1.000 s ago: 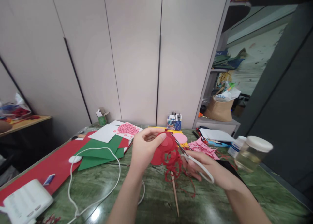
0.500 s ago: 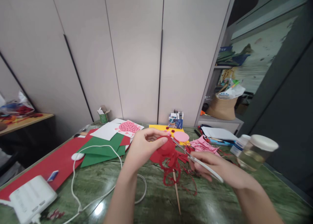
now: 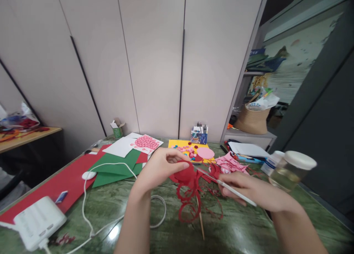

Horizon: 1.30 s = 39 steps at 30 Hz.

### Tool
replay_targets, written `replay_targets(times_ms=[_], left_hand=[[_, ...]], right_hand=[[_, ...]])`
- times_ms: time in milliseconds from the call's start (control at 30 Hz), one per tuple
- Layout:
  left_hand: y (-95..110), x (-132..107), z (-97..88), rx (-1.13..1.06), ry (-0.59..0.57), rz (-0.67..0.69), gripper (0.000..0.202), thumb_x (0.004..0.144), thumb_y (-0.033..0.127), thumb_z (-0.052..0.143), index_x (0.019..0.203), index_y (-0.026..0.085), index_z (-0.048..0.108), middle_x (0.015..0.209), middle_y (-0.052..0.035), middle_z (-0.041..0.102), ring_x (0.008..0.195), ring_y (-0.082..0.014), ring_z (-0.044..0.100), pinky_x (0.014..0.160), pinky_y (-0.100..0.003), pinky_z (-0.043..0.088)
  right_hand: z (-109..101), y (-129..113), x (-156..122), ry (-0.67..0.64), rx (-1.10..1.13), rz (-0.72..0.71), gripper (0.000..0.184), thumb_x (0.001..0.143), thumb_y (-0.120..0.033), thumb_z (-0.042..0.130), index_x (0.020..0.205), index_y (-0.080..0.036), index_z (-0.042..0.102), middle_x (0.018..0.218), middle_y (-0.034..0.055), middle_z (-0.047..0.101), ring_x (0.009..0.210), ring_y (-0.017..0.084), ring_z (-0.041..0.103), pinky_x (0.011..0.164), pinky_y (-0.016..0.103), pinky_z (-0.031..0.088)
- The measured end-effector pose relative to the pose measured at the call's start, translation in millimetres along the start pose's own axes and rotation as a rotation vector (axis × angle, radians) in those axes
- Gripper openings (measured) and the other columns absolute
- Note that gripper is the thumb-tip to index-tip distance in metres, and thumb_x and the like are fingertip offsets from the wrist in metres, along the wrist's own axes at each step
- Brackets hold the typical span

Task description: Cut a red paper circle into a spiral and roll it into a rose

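Red paper (image 3: 183, 175) is pinched between the thumb and fingers of my left hand (image 3: 158, 170), held above the table. Thin curled strips of it dangle in loops below. My right hand (image 3: 250, 189) is closed around white-handled scissors (image 3: 236, 193). Their metal blades point left, toward the red paper's right edge; whether they touch it I cannot tell. Behind the dangling strips lies a thin wooden stick (image 3: 201, 224). Just left of my right fingers is a red paper curl (image 3: 214, 170).
Yellow paper (image 3: 173, 143) bears small pink and red pieces. Pink scraps (image 3: 230, 163) lie to its right. A lidded jar (image 3: 287, 174) stands beyond my right hand. Green sheets (image 3: 116, 170), a white cable (image 3: 85, 209) and a white power strip (image 3: 40, 221) are at left.
My left hand and the red paper have moved down slightly, and the strips hang lower. My right hand with the scissors has shifted a little to the right.
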<state>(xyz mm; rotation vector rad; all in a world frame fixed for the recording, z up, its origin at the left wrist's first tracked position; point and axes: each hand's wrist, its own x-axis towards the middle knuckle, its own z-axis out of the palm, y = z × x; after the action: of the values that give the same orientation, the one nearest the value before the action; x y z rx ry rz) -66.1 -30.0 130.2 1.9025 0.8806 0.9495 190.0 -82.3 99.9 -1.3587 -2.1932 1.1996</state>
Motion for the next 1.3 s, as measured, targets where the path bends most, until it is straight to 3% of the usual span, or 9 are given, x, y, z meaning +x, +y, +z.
replay_targets(times_ms=[133, 267, 467, 633, 900, 1300], left_hand=[[-0.1, 4.9, 5.9, -0.099, 0.140, 0.076, 0.018, 0.074, 0.029, 0.062, 0.089, 0.021, 0.069, 0.084, -0.0046, 0.070, 0.076, -0.0139, 0.063, 0.069, -0.026, 0.049], [-0.8, 7.1, 10.4, -0.129, 0.222, 0.089, 0.027, 0.075, 0.032, 0.062, 0.099, 0.020, 0.066, 0.080, -0.0042, 0.068, 0.074, -0.0137, 0.062, 0.068, -0.025, 0.050], [0.7, 8.1, 17.8, -0.136, 0.339, 0.104, 0.019, 0.077, 0.029, 0.059, 0.090, 0.018, 0.068, 0.082, -0.0041, 0.070, 0.072, -0.0129, 0.063, 0.064, -0.023, 0.050], [1.4, 8.5, 20.9, -0.041, 0.409, 0.135, 0.016, 0.077, 0.026, 0.059, 0.088, 0.020, 0.070, 0.088, -0.0037, 0.072, 0.077, -0.0136, 0.064, 0.069, -0.024, 0.050], [-3.0, 8.8, 14.8, -0.052, 0.229, 0.111, 0.017, 0.076, 0.026, 0.060, 0.089, 0.020, 0.070, 0.084, -0.0044, 0.072, 0.075, -0.0141, 0.064, 0.069, -0.026, 0.050], [-3.4, 4.9, 6.7, 0.032, 0.171, 0.128, 0.015, 0.076, 0.028, 0.060, 0.084, 0.023, 0.071, 0.087, -0.0037, 0.072, 0.079, -0.0158, 0.065, 0.070, -0.027, 0.050]], right_hand=[[1.0, -0.5, 1.3, 0.054, 0.080, -0.006, 0.037, 0.088, -0.052, 0.041, 0.073, -0.018, 0.045, 0.062, -0.0043, 0.039, 0.053, 0.008, 0.034, 0.048, 0.022, 0.026], [3.2, -4.3, 1.1, 0.121, 0.142, -0.006, 0.038, 0.088, -0.053, 0.039, 0.075, -0.018, 0.044, 0.061, -0.0044, 0.039, 0.053, 0.009, 0.036, 0.049, 0.023, 0.027], [5.9, -9.3, 0.6, 0.162, 0.181, -0.048, 0.038, 0.089, -0.051, 0.040, 0.070, -0.019, 0.041, 0.060, -0.0049, 0.038, 0.053, 0.009, 0.033, 0.050, 0.023, 0.027], [6.5, -5.4, 3.1, 0.158, 0.170, -0.079, 0.035, 0.090, -0.050, 0.039, 0.080, -0.017, 0.048, 0.062, -0.0046, 0.040, 0.054, 0.009, 0.034, 0.051, 0.024, 0.028], [9.5, -3.8, 8.5, 0.130, 0.145, -0.114, 0.037, 0.090, -0.050, 0.039, 0.090, -0.016, 0.053, 0.065, -0.0030, 0.044, 0.054, 0.009, 0.037, 0.051, 0.023, 0.030], [10.2, -9.6, 5.4, 0.083, 0.132, -0.085, 0.038, 0.090, -0.050, 0.039, 0.083, -0.016, 0.054, 0.060, -0.0045, 0.039, 0.053, 0.009, 0.034, 0.051, 0.023, 0.028]])
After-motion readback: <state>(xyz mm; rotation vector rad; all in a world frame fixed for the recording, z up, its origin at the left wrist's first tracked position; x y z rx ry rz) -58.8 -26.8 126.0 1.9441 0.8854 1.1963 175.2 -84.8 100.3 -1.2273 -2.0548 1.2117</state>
